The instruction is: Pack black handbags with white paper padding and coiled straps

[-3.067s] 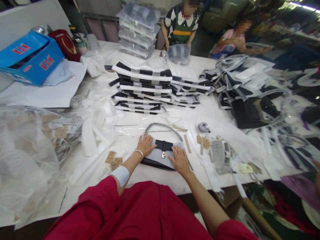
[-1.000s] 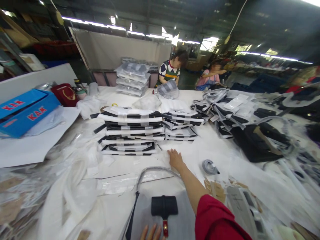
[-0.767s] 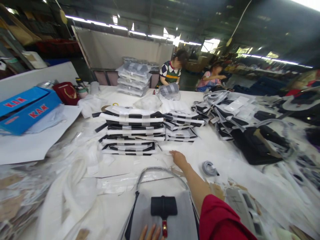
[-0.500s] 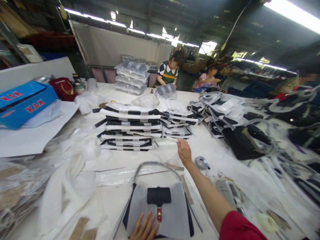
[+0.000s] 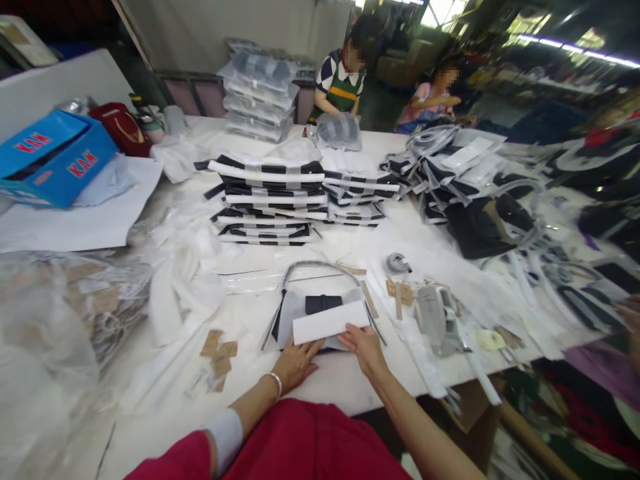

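Currently, left hand (image 5: 295, 365) lies flat and open at the lower edge of a grey-and-black handbag (image 5: 286, 320); right hand (image 5: 364, 348), fingers extended, presses a white paper sheet (image 5: 330, 322) laid across it, on the tabletop (image 5: 340, 381).

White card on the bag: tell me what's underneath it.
The white card lies on a grey handbag, with a black strap showing just past its upper edge. The right hand is at its lower edge. The bag's surface beneath the card is covered and cannot be seen.
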A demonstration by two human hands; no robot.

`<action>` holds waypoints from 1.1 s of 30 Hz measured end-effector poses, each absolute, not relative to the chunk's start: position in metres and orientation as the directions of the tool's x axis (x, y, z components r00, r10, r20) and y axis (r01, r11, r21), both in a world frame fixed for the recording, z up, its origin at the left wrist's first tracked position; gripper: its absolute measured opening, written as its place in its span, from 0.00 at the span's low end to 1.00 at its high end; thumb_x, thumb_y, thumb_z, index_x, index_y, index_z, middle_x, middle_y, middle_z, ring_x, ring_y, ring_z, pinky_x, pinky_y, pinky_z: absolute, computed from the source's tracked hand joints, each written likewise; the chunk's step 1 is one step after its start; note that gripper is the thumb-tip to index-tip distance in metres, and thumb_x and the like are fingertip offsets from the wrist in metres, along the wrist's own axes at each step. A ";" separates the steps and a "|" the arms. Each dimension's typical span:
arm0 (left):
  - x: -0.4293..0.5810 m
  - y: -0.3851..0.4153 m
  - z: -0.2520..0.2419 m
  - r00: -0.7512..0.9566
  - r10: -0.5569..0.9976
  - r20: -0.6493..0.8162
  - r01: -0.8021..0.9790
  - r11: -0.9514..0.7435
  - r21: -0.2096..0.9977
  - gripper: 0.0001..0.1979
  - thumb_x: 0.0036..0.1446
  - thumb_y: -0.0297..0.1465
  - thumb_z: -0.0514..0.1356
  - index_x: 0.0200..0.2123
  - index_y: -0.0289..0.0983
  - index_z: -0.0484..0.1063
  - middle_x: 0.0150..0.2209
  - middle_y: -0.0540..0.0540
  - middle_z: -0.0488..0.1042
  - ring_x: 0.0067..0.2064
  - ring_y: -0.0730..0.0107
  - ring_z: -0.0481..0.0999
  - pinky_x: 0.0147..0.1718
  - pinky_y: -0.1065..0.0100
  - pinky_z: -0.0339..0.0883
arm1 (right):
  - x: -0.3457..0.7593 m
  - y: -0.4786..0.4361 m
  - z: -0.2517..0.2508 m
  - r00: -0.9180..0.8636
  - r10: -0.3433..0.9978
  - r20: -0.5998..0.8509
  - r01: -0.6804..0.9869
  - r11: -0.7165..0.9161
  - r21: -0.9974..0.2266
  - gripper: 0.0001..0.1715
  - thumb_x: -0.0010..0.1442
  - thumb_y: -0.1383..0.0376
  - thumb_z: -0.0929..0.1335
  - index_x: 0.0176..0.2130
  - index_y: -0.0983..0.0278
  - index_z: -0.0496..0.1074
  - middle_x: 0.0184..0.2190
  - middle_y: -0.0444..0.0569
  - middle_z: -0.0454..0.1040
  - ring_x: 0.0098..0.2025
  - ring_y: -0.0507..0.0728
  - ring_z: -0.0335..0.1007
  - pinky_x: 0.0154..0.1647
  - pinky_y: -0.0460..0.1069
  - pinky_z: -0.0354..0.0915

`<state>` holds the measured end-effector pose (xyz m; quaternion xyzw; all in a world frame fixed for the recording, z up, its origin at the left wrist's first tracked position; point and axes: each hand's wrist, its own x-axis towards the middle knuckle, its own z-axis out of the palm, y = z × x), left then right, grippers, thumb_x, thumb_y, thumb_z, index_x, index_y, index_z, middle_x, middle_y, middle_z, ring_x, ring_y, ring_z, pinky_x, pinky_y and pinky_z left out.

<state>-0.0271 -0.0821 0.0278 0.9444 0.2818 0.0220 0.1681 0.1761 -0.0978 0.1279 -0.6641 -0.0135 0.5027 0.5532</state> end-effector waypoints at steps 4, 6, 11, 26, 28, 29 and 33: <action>-0.035 -0.079 0.044 0.856 0.516 0.040 0.466 -0.802 0.373 0.32 0.64 0.33 0.56 0.68 0.38 0.49 0.61 0.36 0.66 0.63 0.54 0.64 0.61 0.48 0.57 | 0.163 -0.111 0.112 0.596 0.519 -0.613 -0.398 -0.472 -0.787 0.19 0.44 0.64 0.76 0.34 0.64 0.66 0.25 0.45 0.77 0.27 0.59 0.79 0.25 0.49 0.77; -0.044 -0.077 0.053 0.863 0.489 0.128 0.416 -0.830 0.372 0.27 0.65 0.28 0.52 0.67 0.36 0.51 0.60 0.36 0.67 0.61 0.56 0.66 0.58 0.51 0.61 | 0.166 -0.109 0.113 0.618 0.521 -0.589 -0.318 -0.520 -0.793 0.16 0.46 0.64 0.74 0.33 0.64 0.66 0.24 0.45 0.77 0.25 0.58 0.78 0.19 0.47 0.74; -0.068 -0.077 0.076 0.825 0.449 0.344 0.327 -0.874 0.359 0.21 0.67 0.23 0.47 0.62 0.36 0.61 0.52 0.39 0.74 0.56 0.63 0.71 0.56 0.56 0.64 | 0.173 -0.114 0.115 0.640 0.519 -0.567 -0.211 -0.590 -0.779 0.12 0.46 0.64 0.73 0.29 0.64 0.67 0.22 0.48 0.78 0.14 0.53 0.69 0.06 0.43 0.60; -0.007 -0.050 0.091 0.843 0.517 0.150 0.472 -0.843 0.256 0.25 0.66 0.28 0.51 0.65 0.33 0.53 0.67 0.36 0.56 0.70 0.56 0.48 0.65 0.48 0.49 | 0.183 -0.115 0.129 0.383 0.614 -0.690 -0.316 -0.615 -0.722 0.12 0.48 0.63 0.72 0.31 0.70 0.73 0.27 0.56 0.80 0.15 0.49 0.67 0.11 0.41 0.58; -0.009 -0.054 0.085 0.856 0.504 0.118 0.458 -0.844 0.277 0.24 0.66 0.25 0.49 0.64 0.33 0.54 0.66 0.37 0.59 0.69 0.59 0.53 0.64 0.51 0.51 | 0.181 -0.115 0.128 0.381 0.599 -0.704 -0.299 -0.641 -0.707 0.11 0.49 0.63 0.72 0.31 0.70 0.72 0.27 0.55 0.80 0.15 0.49 0.68 0.11 0.41 0.59; -0.010 -0.056 0.081 0.865 0.491 0.106 0.446 -0.848 0.287 0.24 0.65 0.23 0.48 0.64 0.33 0.55 0.65 0.37 0.60 0.68 0.60 0.55 0.64 0.52 0.51 | 0.180 -0.115 0.128 0.383 0.591 -0.710 -0.283 -0.656 -0.699 0.11 0.50 0.63 0.71 0.31 0.69 0.72 0.27 0.54 0.80 0.15 0.49 0.68 0.12 0.41 0.59; -0.016 -0.064 0.068 0.895 0.435 0.098 0.386 -0.867 0.315 0.30 0.61 0.17 0.45 0.66 0.35 0.53 0.66 0.40 0.58 0.68 0.64 0.54 0.65 0.54 0.49 | 0.185 -0.115 0.131 0.364 0.562 -0.742 -0.165 -0.746 -0.646 0.12 0.50 0.63 0.72 0.33 0.67 0.71 0.25 0.52 0.79 0.15 0.52 0.68 0.12 0.44 0.59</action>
